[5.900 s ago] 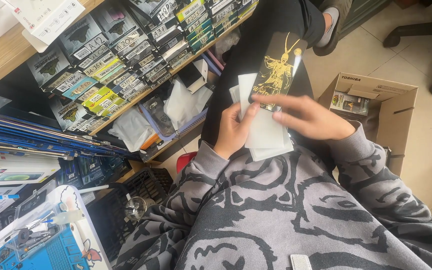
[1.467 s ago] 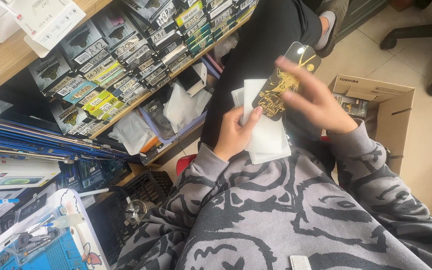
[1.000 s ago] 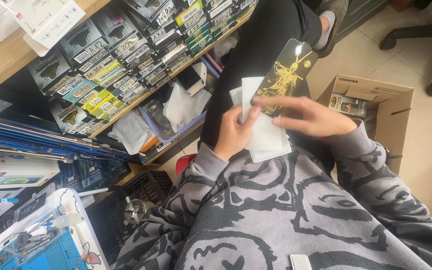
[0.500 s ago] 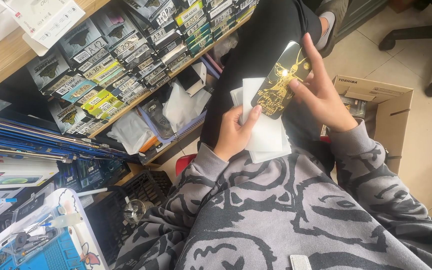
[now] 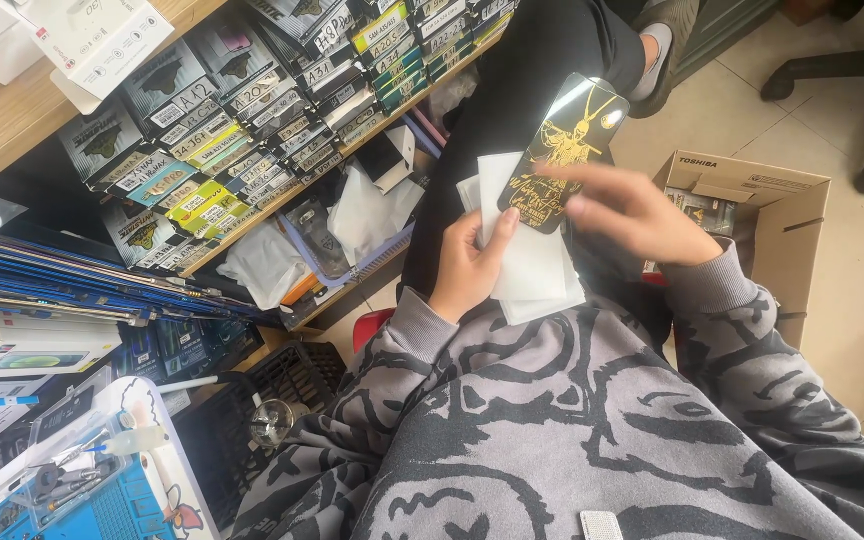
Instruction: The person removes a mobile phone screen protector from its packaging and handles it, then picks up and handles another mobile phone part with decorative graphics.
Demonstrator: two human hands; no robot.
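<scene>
Black phone case (image 5: 562, 155) with gold figure art — right hand (image 5: 642, 215) fingers pinch it, left hand (image 5: 467, 265) clamps white sheets (image 5: 527, 255) just below.

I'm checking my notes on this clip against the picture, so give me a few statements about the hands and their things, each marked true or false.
1. The right hand touches a black phone case with gold art. True.
2. The left hand grips a screwdriver. False: it holds white sheets.
3. A cardboard box stands open to the person's right. True.
4. The shelf holds fruit. False: small labelled boxes stand there.
</scene>
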